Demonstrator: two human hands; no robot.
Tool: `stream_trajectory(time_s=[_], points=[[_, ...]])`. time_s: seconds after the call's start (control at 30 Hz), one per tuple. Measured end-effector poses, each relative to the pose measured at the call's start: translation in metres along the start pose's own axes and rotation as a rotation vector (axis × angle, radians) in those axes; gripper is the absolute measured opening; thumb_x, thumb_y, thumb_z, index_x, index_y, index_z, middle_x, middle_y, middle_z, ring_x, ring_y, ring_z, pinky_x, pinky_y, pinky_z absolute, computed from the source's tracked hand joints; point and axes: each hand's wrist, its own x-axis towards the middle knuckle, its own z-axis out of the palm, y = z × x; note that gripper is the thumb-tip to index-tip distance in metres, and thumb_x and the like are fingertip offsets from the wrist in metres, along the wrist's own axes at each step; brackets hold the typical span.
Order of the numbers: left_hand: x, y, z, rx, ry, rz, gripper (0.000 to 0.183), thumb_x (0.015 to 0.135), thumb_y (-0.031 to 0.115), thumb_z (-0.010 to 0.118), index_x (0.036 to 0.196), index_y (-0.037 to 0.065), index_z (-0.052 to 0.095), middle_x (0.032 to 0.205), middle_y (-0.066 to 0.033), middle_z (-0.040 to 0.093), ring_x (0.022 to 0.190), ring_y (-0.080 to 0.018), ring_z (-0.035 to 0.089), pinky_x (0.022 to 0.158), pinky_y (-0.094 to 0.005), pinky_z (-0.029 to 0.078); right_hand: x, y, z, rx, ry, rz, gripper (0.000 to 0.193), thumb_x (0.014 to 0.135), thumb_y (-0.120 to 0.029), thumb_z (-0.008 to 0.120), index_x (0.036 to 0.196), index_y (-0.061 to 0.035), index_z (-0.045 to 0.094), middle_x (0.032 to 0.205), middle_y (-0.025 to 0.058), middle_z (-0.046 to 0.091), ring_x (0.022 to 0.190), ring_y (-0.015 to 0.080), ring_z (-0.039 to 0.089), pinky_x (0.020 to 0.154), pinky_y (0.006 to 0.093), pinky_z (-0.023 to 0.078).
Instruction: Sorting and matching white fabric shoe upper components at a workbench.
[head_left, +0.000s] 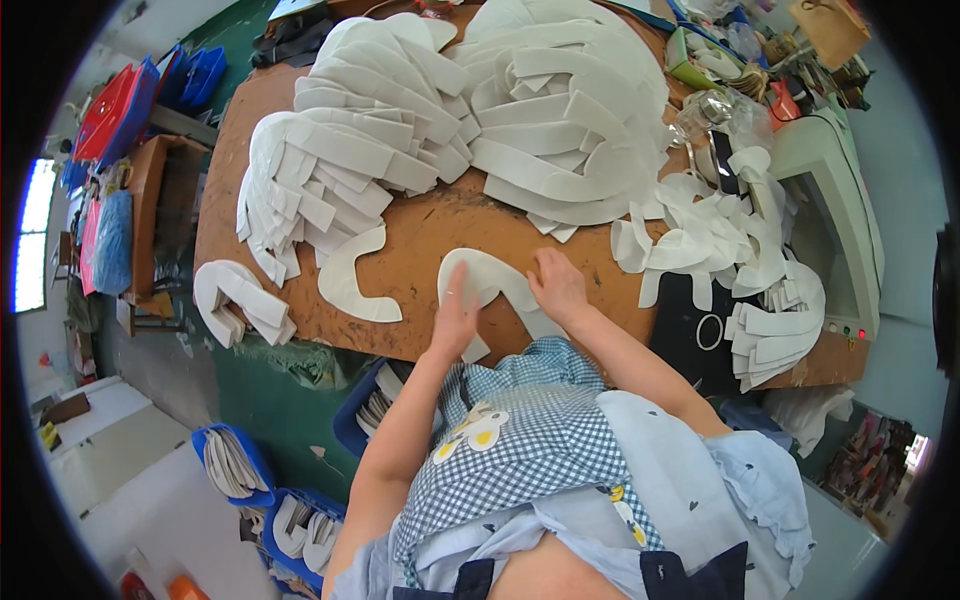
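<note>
A white curved, horseshoe-shaped fabric piece (490,275) lies on the brown worktable (420,235) just in front of me. My left hand (455,318) presses flat on its left arm, fingers together. My right hand (558,285) rests on its right arm, fingertips pressing down. A second white curved piece (352,280) lies alone to the left, apart from both hands.
Large fanned piles of white cut pieces (350,130) (560,110) cover the far table. More white pieces (715,245) heap at the right beside a pale machine (840,210). A small stack (235,300) sits at the left edge. Blue bins (235,460) with pieces stand on the floor.
</note>
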Motion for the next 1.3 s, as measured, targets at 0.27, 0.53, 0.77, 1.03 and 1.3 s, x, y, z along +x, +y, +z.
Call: stream_trajectory(time_s=[0.27,0.53,0.77,1.03,1.3], points=[[-0.039,-0.016,-0.009,0.334,0.254,0.112,0.067,0.085,0.011,0.056,0.143,-0.004,0.027,0.148,-0.0269,0.027,0.140,-0.0404,0.023,0.113,-0.0484,0.020,0.001,-0.003,0.054,-0.163,-0.241,-0.513,0.078,0.087,-0.033,0.060,0.147,-0.0022,0.021,0.156,0.0125,0.017,0.144,0.0288,0.014,0.116,0.0456,0.017],[-0.065,-0.020,0.036,0.505,-0.023,0.028,0.096,0.080,0.039,0.067,0.145,-0.008,0.014,0.154,-0.0235,0.011,0.145,-0.0379,0.006,0.115,-0.0520,0.008,-0.005,-0.003,0.060,-0.283,-0.261,-0.465,0.076,0.089,-0.036,0.057,0.147,-0.0030,0.021,0.156,0.0138,0.016,0.145,0.0299,0.013,0.115,0.0470,0.017],[-0.051,-0.014,0.016,0.069,0.503,-0.292,0.058,0.080,0.012,0.069,0.129,-0.003,0.040,0.120,-0.0207,0.048,0.110,-0.0363,0.049,0.094,-0.0421,0.041,-0.012,-0.001,0.053,0.037,0.047,-0.106,0.051,0.079,-0.015,0.068,0.123,-0.0016,0.047,0.121,0.0168,0.046,0.116,0.0360,0.045,0.097,0.0419,0.040],[-0.020,-0.008,0.007,0.226,0.303,-0.331,0.061,0.073,0.015,0.076,0.123,0.001,0.044,0.116,-0.0189,0.048,0.109,-0.0366,0.049,0.087,-0.0429,0.047,0.003,-0.011,0.038,0.027,0.006,-0.162,0.025,0.078,-0.012,0.067,0.097,-0.0039,0.054,0.099,0.0117,0.052,0.098,0.0312,0.051,0.083,0.0404,0.045],[-0.005,0.008,-0.009,-0.093,0.474,-0.037,0.060,0.070,0.009,0.077,0.122,0.006,0.048,0.129,-0.0170,0.046,0.117,-0.0335,0.047,0.099,-0.0411,0.040,-0.009,-0.015,0.033,0.597,-0.050,-0.169,0.017,0.074,0.004,0.056,0.087,-0.0029,0.047,0.083,0.0112,0.062,0.081,0.0292,0.064,0.076,0.0372,0.051]])
